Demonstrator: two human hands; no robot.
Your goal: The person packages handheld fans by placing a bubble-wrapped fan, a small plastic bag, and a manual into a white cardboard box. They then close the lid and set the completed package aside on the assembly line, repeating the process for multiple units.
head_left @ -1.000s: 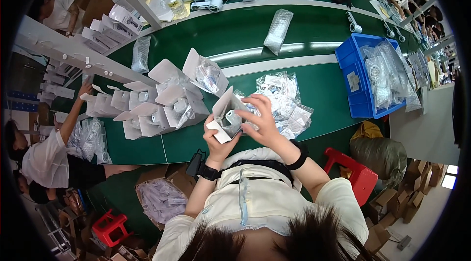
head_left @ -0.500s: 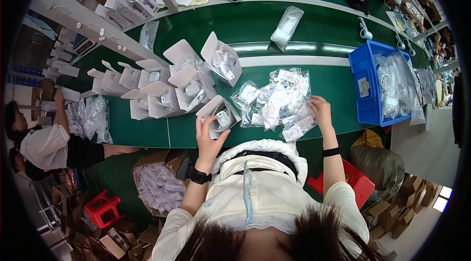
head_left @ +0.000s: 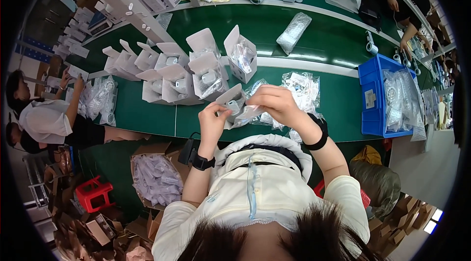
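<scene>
Near the table's front edge, my left hand (head_left: 213, 123) grips the side of an open white box (head_left: 227, 96) with its flap up. A pale device partly shows inside the box. My right hand (head_left: 277, 104) is closed on a small clear plastic packet (head_left: 249, 112) against the box's right side; its contents I cannot make out. Behind that hand lies a pile of clear plastic packets (head_left: 302, 86) with white and blue contents, partly hidden by it. Several open white boxes (head_left: 178, 86) holding devices and bags stand in rows to the left.
A blue bin (head_left: 371, 117) of bubble-wrapped items stands at the right. One bubble-wrapped item (head_left: 293, 33) lies at the back. A carton of plastic bags (head_left: 156, 177) sits below the table on the left, near a red stool (head_left: 94, 195). Another person (head_left: 44, 114) works at the left.
My right hand has moved left from the pile to the box, carrying a packet. My left hand has shifted from the box's front to its left side. The view has swung slightly left.
</scene>
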